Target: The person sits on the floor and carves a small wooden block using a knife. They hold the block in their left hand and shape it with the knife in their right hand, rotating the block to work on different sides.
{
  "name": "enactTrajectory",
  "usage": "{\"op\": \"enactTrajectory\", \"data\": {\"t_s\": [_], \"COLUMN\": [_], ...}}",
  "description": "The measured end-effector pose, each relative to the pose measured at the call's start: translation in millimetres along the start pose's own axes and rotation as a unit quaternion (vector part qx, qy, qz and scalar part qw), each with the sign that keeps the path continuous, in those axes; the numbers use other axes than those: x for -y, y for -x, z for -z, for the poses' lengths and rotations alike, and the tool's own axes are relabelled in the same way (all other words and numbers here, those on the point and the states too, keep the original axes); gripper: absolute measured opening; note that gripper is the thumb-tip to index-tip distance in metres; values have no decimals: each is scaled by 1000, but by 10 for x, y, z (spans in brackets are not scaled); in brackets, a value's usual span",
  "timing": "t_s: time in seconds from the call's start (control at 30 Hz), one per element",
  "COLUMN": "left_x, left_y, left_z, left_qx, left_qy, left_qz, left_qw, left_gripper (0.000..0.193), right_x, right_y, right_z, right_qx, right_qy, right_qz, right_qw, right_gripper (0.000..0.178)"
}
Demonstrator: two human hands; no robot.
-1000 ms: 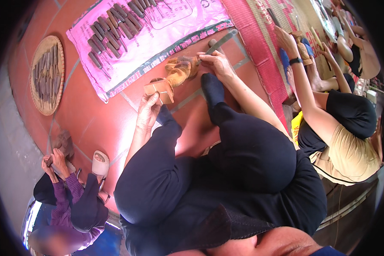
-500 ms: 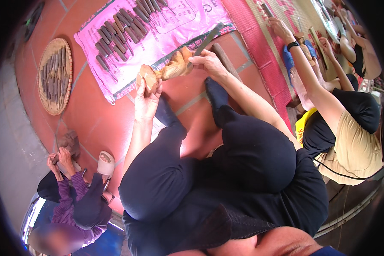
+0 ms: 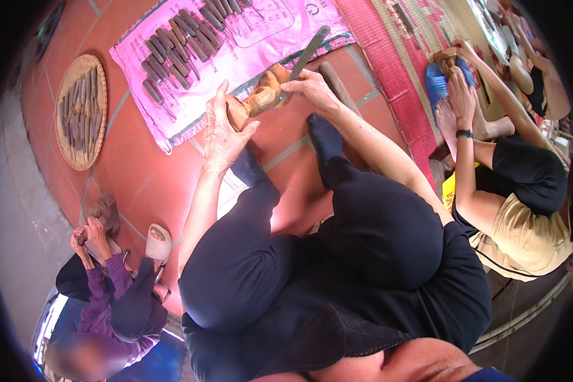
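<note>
Left fingers (image 3: 220, 102) spread beside a carving (image 3: 261, 100), right fingers (image 3: 298, 85) clamped on a blade (image 3: 312, 49), dark-handled tools (image 3: 179, 43) on pink sacking (image 3: 200, 86) beyond.

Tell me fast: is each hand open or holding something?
Left hand: open, spread around one end of the golden-brown carved wooden piece.
Right hand: closed, holding the long flat grey metal tool.

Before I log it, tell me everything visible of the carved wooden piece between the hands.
The carved wooden piece is honey-brown with a slight sheen: a blocky base, then a rounded, twisting body. It slants up to the right in the picture, seen against the edge of the pink sheet. The base sits between the spread thumb and fingers of the left hand; the right hand, holding a flat dark blade, is at the far end. Blade contact is unclear.
</note>
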State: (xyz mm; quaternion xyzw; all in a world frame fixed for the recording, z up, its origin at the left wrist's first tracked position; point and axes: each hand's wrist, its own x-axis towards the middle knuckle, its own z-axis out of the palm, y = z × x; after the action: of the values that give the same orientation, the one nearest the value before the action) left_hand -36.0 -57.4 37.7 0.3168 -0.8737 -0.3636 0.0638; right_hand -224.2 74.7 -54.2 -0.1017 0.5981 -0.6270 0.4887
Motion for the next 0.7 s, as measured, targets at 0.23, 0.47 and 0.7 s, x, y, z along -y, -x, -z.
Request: {"op": "enactTrajectory", "data": {"t_s": [0.23, 0.47, 0.7], "left_x": [120, 361, 264], "left_y": [94, 275, 328], "left_z": [-79, -344, -237], "left_qx": [15, -15, 32], "left_qy": [247, 371, 320], "left_qz": [165, 238, 232], "left_qw": [955, 897, 918], "left_gripper": [76, 70, 76], "right_x": [54, -60, 201], "right_y": [67, 193, 225], "right_z": [-17, 157, 44], "right_qx": [-12, -90, -24], "right_qy": [-83, -17, -51], "right_qz": [-16, 6, 32], "right_qw": [996, 996, 998], "right_gripper": [29, 15, 6]}}
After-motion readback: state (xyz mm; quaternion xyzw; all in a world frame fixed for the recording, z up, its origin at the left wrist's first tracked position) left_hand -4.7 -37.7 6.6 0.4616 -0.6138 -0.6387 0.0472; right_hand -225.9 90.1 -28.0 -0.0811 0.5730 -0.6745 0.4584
